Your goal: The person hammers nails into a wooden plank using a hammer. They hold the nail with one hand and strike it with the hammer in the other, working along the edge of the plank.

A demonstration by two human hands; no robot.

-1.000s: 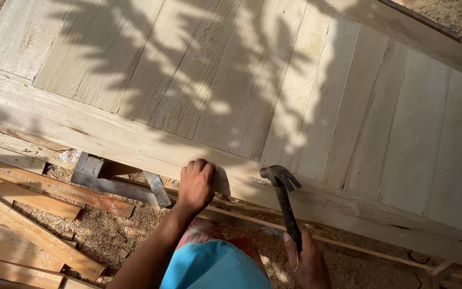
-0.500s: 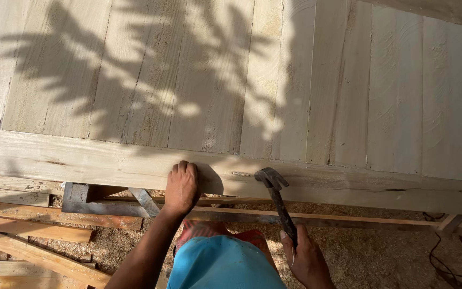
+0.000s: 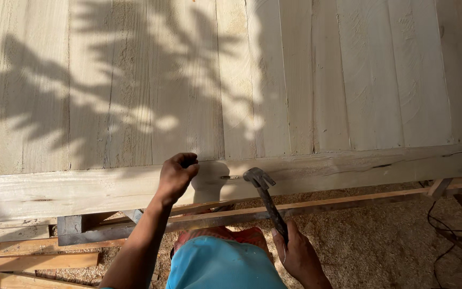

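My left hand [image 3: 176, 175] rests with curled fingers on the pale cross batten [image 3: 348, 168] that runs along the near edge of a big panel of wooden planks [image 3: 188, 80]. My right hand [image 3: 298, 256] grips the dark handle of a claw hammer [image 3: 266, 195]. The hammer head sits against the batten, just right of a nail [image 3: 230, 177] that lies sideways on the wood. The nail is a little to the right of my left fingers. My blue clothing [image 3: 223, 265] shows at the bottom.
Leaf shadows fall across the planks. Under the panel lie long wooden strips [image 3: 348, 200] and offcuts [image 3: 33, 251] on sawdust-covered ground [image 3: 380, 241]. A dark cable [image 3: 445, 227] trails at the lower right.
The view has swung so the panel now lies level across the frame. My left hand stays on the batten, and the hammer head has come up against it beside the nail.
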